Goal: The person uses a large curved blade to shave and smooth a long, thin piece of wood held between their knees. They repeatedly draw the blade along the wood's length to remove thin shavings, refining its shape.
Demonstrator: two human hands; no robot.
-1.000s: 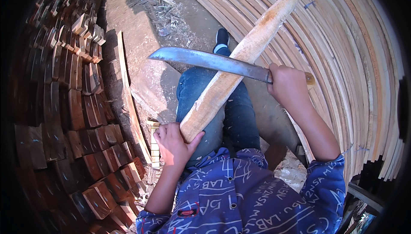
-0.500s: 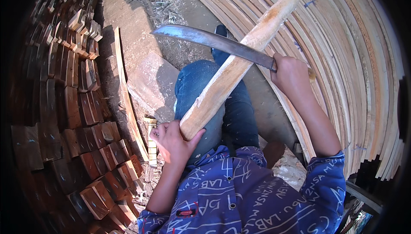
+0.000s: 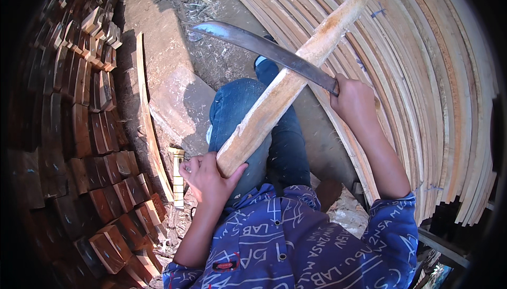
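A long, rough piece of pale wood (image 3: 266, 106) slants up and to the right across my thigh. Its near end is gripped by my left hand (image 3: 207, 179), thumb on one side and fingers on the other. My right hand (image 3: 355, 99) is wrapped round the handle of a machete (image 3: 253, 43), most of the handle hidden in the fist. The dark, curved blade points to the left and lies across the upper half of the wood, its tip beyond my knee.
Stacked short brown wood blocks (image 3: 108, 194) fill the left side. Long pale planks (image 3: 422, 77), some tied with blue strips, curve along the right. A thin wood strip (image 3: 145, 99) and a yellow banded object (image 3: 178, 175) lie left of my leg. Shavings (image 3: 203, 6) litter the ground ahead.
The whole view has shifted slightly. The machete's blade tilts a little more downward toward the handle, still across the wood. Both hands keep their hold.
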